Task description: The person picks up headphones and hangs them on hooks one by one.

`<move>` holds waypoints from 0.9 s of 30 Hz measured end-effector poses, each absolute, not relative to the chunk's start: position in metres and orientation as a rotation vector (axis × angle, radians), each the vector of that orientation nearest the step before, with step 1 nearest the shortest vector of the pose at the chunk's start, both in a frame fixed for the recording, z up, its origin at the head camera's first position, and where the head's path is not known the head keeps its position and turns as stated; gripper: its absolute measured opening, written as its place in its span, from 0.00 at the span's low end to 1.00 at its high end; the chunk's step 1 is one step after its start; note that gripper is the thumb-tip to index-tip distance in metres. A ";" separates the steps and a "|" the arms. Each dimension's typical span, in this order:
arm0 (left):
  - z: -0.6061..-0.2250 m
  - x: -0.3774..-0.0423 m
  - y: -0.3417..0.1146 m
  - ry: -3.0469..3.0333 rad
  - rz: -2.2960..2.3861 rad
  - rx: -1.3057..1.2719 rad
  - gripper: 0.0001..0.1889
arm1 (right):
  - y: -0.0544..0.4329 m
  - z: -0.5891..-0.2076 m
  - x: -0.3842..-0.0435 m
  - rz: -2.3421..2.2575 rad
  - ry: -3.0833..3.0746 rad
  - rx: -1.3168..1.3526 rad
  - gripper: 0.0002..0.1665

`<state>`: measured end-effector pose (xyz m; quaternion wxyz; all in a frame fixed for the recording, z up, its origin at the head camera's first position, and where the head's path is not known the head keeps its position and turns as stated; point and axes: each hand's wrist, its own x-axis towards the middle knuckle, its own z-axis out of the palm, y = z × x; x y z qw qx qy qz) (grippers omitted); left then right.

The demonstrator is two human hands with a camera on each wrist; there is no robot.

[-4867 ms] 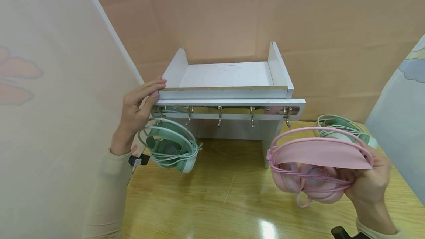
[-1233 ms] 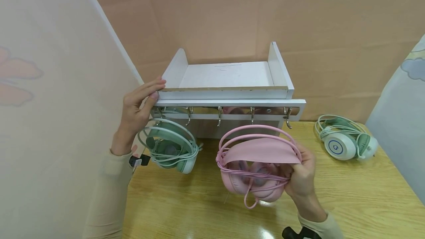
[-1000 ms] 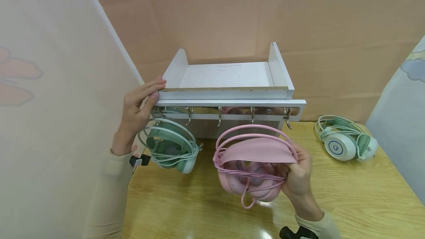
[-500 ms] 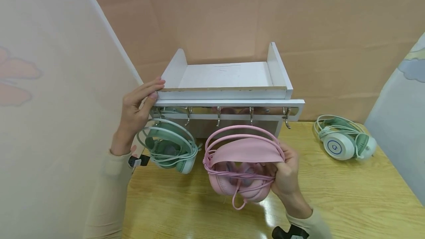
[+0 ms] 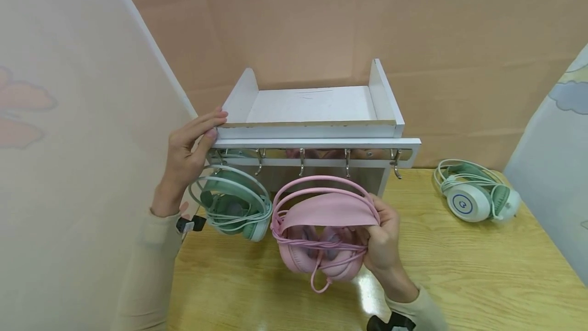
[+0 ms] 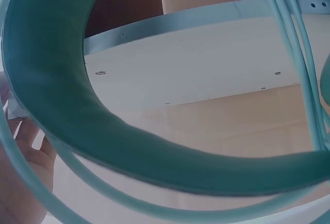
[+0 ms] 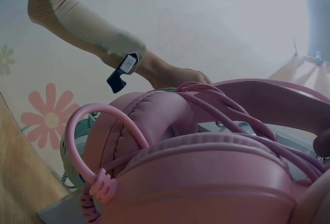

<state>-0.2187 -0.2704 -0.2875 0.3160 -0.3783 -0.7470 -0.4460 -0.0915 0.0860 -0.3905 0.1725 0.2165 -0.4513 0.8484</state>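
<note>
Right grip [image 5: 383,236]: the person's fingers and thumb are curled round the right side of the pink headphones [image 5: 331,211]; some fingertips are hidden behind the headband pad.
Pink headphones: held in mid-air over the tabletop [image 5: 459,269], twin headband arches uppermost, padded ear cups below. A pink cable is bundled across the front, with one loop dangling underneath. The arches are near the middle hooks; whether they touch any hook cannot be told.
Left grip [image 5: 186,155]: fairly straight fingers rest over the left front corner of the white shelf [image 5: 312,132], with the thumb on its front side.
Hanging green headphones [image 5: 231,206]: suspended at the left end of the hook rail [image 5: 326,154], below the left grip and just beside the pink headphones, their pale cable wound about them.
White shelf: a shallow top tray with raised sides; along its front, the rail carries a shiny metal strip and a row of silver hooks.
Green-and-white headphones [image 5: 470,206]: lying on the wood-grain tabletop, well apart at the right, a dark blue ring emblem on one ear cup.
Surroundings: tan sheeting [image 5: 321,14] behind; a pale wall [image 5: 101,75] with pink flower petals at the left.
</note>
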 end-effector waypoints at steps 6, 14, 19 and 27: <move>-0.288 -0.218 -0.271 -1.960 -1.186 -1.007 0.19 | 0.083 -0.394 -0.094 2.401 -1.297 0.602 0.35; -0.288 -0.219 -0.271 -1.949 -1.180 -1.008 0.19 | 0.078 -0.395 -0.098 2.415 -1.323 0.535 0.33; -0.289 -0.219 -0.271 -1.955 -1.178 -1.008 0.19 | 0.075 -0.395 -0.101 2.432 -1.306 0.528 0.30; -0.289 -0.221 -0.272 -1.966 -1.170 -1.000 0.19 | 0.072 -0.395 -0.104 2.436 -1.327 0.497 0.29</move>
